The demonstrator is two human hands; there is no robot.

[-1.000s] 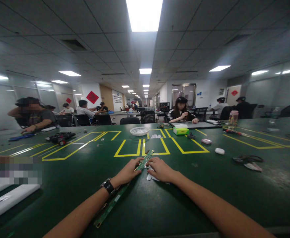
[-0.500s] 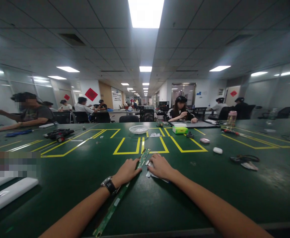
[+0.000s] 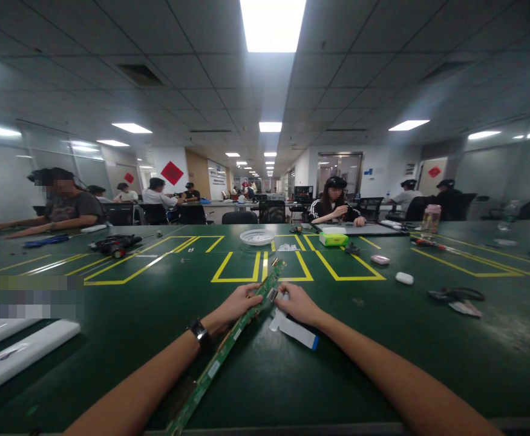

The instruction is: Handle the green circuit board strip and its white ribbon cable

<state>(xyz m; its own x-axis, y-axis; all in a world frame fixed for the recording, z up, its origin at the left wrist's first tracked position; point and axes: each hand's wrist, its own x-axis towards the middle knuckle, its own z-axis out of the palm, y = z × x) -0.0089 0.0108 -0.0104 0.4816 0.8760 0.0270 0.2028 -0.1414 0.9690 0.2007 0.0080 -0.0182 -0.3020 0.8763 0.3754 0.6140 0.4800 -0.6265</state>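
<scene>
A long, narrow green circuit board slants from the near table edge up toward the middle. My left hand, with a dark-strapped watch at the wrist, grips it near its far end, thumb on top. Just right of that end, my right hand is closed in a pinch on a white flat ribbon cable. The cable's loose, blue-tipped end hangs out below the fingers. Its other end, by the board's edge, is partly hidden by my fingertips, so I cannot tell whether it touches the connector there.
Ahead stand a white basket and a green tissue pack. White bars lie at left, a power tool beyond them. A white case and dark cable lie right. A co-worker sits opposite.
The board's far end has risen and shifted right, and my left hand now wraps it. My right hand, flat over the white cable before, now pinches it, with its blue end showing.
</scene>
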